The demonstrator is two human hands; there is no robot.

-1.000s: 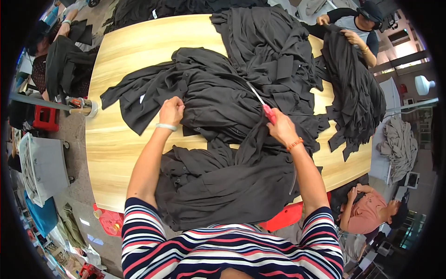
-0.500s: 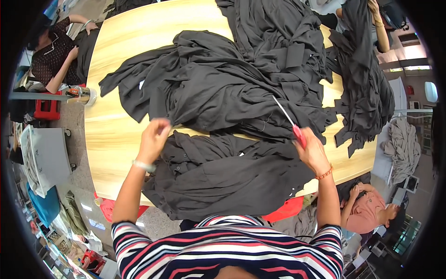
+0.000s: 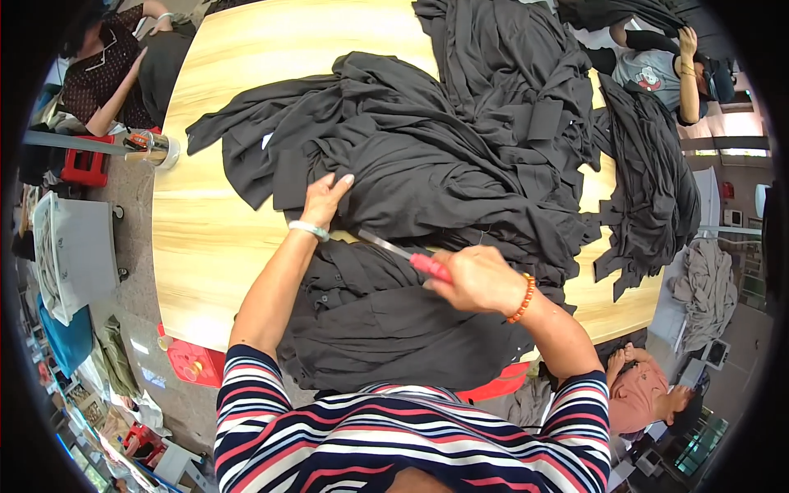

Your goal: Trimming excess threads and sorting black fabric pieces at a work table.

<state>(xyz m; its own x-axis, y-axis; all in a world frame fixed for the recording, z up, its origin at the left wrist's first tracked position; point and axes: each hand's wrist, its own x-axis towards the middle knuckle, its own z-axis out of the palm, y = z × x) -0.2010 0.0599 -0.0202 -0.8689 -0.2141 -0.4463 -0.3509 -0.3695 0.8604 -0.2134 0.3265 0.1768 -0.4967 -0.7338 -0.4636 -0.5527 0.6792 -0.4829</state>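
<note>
My right hand [image 3: 485,281] grips a pair of red-handled scissors [image 3: 431,267], its narrow metal blade pointing up and left over the dark cloth. The blades seem to lie together. Farther left, my left hand [image 3: 327,200] pinches the near edge of a black garment [image 3: 411,168] beside its flat cuff-like band; the fingertips are partly hidden. This garment spreads in folds across the middle of the table. Closer to my body, a second black garment [image 3: 411,329] with small buttons hangs over the table edge.
More black garments [image 3: 514,57] lie heaped at the far right of the wooden table [image 3: 197,246]. A clear container of tools [image 3: 164,152] is at its left edge. Co-workers are at left, far right and near right. A white cart [image 3: 78,255] and red stools [image 3: 193,361] stand around.
My left hand has moved right and away from me onto the black garment's edge. My right hand has swung left with the scissors. At far right, a co-worker has lowered the held-up dark cloth.
</note>
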